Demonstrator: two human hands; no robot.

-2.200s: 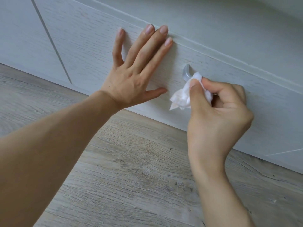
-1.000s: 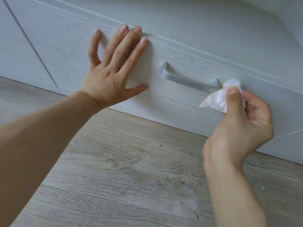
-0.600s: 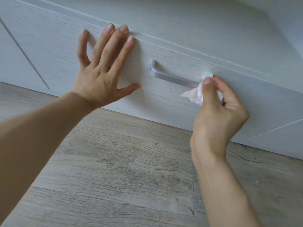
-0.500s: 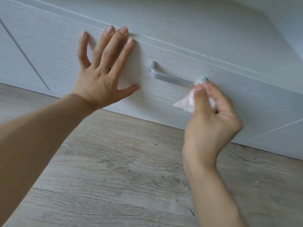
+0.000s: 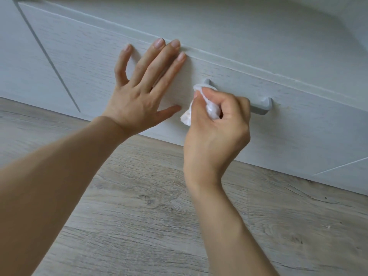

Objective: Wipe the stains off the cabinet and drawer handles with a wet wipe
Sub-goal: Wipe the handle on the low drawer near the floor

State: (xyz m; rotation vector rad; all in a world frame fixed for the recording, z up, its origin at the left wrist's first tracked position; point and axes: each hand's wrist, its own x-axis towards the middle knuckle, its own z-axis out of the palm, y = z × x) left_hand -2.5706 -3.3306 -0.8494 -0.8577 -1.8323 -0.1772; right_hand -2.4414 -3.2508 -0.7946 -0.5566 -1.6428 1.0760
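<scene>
A grey metal drawer handle [image 5: 260,108] is mounted on the pale wood-grain drawer front [image 5: 95,62]. My right hand [image 5: 217,132] grips a crumpled white wet wipe [image 5: 211,108] and holds it around the left part of the handle, hiding its middle; only the handle's left tip and right end show. My left hand [image 5: 139,96] lies flat on the drawer front to the left of the handle, fingers spread and straight.
A second cabinet panel [image 5: 22,62] adjoins on the left past a dark gap. More pale cabinet front [image 5: 239,26] rises above the drawer. Grey wood-plank floor [image 5: 149,216] fills the lower view, running up to the drawer's bottom edge.
My right hand slid the wipe along the handle from its right end to its left part. My left hand stayed flat on the drawer front. The view shifted left.
</scene>
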